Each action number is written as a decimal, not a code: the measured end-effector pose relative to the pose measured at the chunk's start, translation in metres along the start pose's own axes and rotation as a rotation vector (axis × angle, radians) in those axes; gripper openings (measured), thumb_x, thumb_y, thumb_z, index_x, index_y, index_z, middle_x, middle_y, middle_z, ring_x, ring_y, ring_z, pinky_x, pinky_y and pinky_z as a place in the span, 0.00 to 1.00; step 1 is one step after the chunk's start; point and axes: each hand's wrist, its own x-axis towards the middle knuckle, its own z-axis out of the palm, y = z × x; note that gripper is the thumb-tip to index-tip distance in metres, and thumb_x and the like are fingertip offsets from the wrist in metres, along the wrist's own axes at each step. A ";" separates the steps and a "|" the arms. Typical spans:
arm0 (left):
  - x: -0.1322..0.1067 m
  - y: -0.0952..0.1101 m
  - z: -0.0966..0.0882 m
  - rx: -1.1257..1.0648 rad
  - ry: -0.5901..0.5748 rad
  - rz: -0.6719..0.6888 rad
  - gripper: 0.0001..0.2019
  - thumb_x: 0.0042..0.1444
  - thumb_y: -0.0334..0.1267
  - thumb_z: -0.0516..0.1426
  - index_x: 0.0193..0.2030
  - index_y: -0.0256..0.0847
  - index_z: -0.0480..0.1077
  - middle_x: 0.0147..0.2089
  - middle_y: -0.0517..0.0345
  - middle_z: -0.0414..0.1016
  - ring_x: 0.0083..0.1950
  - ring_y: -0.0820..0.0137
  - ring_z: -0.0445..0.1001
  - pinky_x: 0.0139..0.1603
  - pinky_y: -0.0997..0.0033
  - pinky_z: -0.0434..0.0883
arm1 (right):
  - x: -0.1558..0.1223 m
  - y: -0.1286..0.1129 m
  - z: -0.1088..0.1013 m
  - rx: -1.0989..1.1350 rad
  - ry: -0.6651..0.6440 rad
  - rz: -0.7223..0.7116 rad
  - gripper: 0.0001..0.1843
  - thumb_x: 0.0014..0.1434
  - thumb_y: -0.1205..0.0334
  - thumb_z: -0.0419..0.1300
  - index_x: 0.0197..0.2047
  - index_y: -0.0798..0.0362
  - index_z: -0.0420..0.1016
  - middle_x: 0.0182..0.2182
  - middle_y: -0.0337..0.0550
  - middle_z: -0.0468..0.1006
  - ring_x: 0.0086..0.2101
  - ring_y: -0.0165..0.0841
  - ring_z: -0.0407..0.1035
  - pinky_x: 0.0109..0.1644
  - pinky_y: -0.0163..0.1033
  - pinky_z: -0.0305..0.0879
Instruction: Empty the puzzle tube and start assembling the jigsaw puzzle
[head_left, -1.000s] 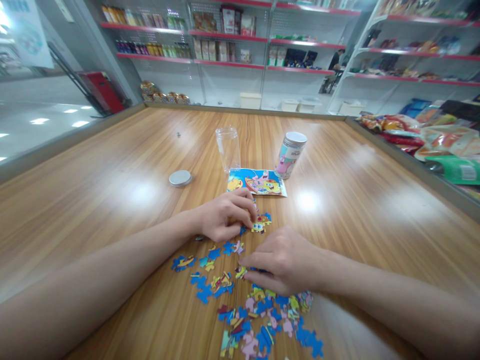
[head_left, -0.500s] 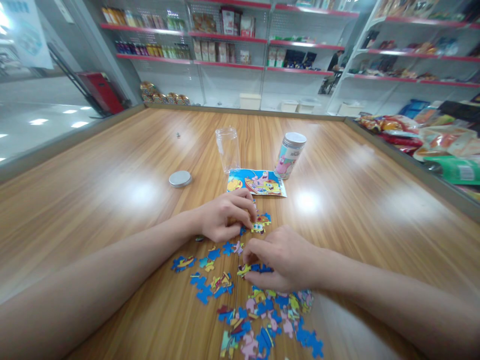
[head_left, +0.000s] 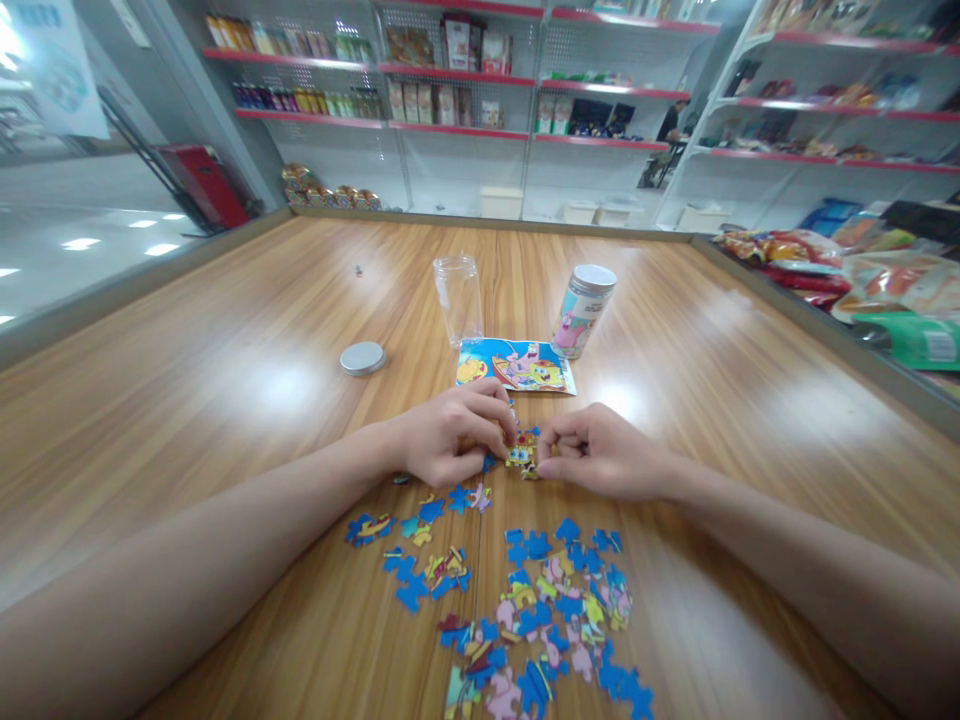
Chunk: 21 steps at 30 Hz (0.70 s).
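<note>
Between my hands lies a small joined cluster of jigsaw pieces (head_left: pixel 519 455) with a yellow cartoon face. My left hand (head_left: pixel 461 432) rests at its left side, fingers curled down onto the pieces there; its fingertips partly cover them. At the cluster's lower right, my right hand (head_left: pixel 600 452) pinches a small yellow and dark puzzle piece (head_left: pixel 529 471) between thumb and fingers. A printed picture sheet (head_left: pixel 517 366) with cartoon figures lies just beyond my hands. Loose puzzle pieces (head_left: pixel 536 615), blue, pink and yellow, are scattered nearer me, with another group (head_left: pixel 409 575) to the left.
Behind the picture sheet stand a clear open jar (head_left: pixel 459 305) and a lidded printed canister (head_left: pixel 583 312). A silver lid (head_left: pixel 363 358) lies to the left. Packaged goods (head_left: pixel 817 265) line the table's right edge, and shelves (head_left: pixel 457 72) stand beyond the far edge.
My right hand has moved up and away from the loose pieces, bringing a yellow piece to the face cluster. My left hand has stayed in place.
</note>
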 end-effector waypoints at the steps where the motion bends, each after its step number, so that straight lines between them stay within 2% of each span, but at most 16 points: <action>1: 0.000 0.000 0.000 0.002 -0.004 -0.003 0.13 0.46 0.27 0.54 0.34 0.42 0.77 0.41 0.51 0.81 0.41 0.63 0.75 0.51 0.52 0.72 | 0.002 0.005 -0.005 -0.038 0.015 0.037 0.11 0.59 0.57 0.64 0.32 0.57 0.76 0.15 0.28 0.58 0.18 0.23 0.51 0.22 0.31 0.46; 4: -0.001 -0.001 0.001 0.005 -0.003 -0.004 0.12 0.45 0.27 0.54 0.33 0.42 0.77 0.41 0.52 0.82 0.41 0.63 0.75 0.51 0.53 0.73 | 0.006 0.013 -0.012 -0.180 0.097 0.057 0.09 0.59 0.58 0.63 0.32 0.56 0.76 0.17 0.29 0.61 0.20 0.24 0.54 0.26 0.31 0.50; 7: -0.001 -0.001 0.001 0.005 0.012 -0.006 0.13 0.45 0.27 0.54 0.34 0.42 0.77 0.41 0.52 0.82 0.42 0.63 0.74 0.52 0.53 0.73 | 0.007 0.014 -0.008 -0.258 0.157 0.027 0.08 0.60 0.59 0.62 0.35 0.55 0.75 0.17 0.28 0.61 0.21 0.24 0.54 0.29 0.32 0.51; 14: 0.000 0.000 0.000 0.007 0.001 -0.006 0.14 0.45 0.26 0.54 0.35 0.42 0.77 0.40 0.52 0.81 0.42 0.62 0.73 0.53 0.52 0.72 | 0.005 0.013 -0.003 -0.333 0.188 -0.064 0.11 0.60 0.54 0.65 0.40 0.54 0.77 0.17 0.27 0.60 0.19 0.23 0.53 0.29 0.33 0.47; 21: 0.001 0.000 0.000 0.004 0.003 -0.011 0.14 0.44 0.26 0.54 0.34 0.42 0.77 0.41 0.51 0.81 0.43 0.61 0.73 0.51 0.54 0.73 | 0.005 0.016 -0.003 -0.353 0.195 -0.113 0.09 0.61 0.59 0.62 0.42 0.52 0.78 0.17 0.27 0.60 0.19 0.24 0.55 0.29 0.32 0.48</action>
